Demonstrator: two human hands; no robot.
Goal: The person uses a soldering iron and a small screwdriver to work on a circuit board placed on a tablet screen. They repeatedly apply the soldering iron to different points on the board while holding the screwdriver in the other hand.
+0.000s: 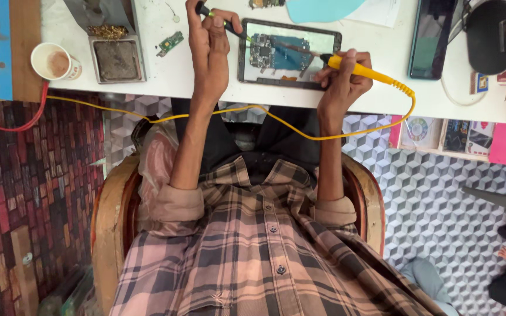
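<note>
Opened tablet (290, 52), back cover off and circuit board exposed, lying flat on the white tabletop (206, 82) directly ahead of the seated person, between the two raised hands. To its left stand a metal tray (115, 58) topped with brass wool, a paper cup (54, 61) and a small loose green board (171, 42); to its right lies a dark phone (431, 38). The right hand (341, 76) has its grip pressed together around the yellow handle of a soldering iron (361, 69), whose tip reaches across the tablet's board; its yellow cable (265, 111) loops back over the lap. The left hand (209, 41) pinches a thin black-and-green tool (224, 22) that angles down to the board's left edge; whether its point touches cannot be told. The step in hand appears to be working a joint or part on the board, with one tool steadying and the other heating. The next move calls for a steady wrist and only brief contact at the tip, so neighbouring parts stay unheated.
</note>
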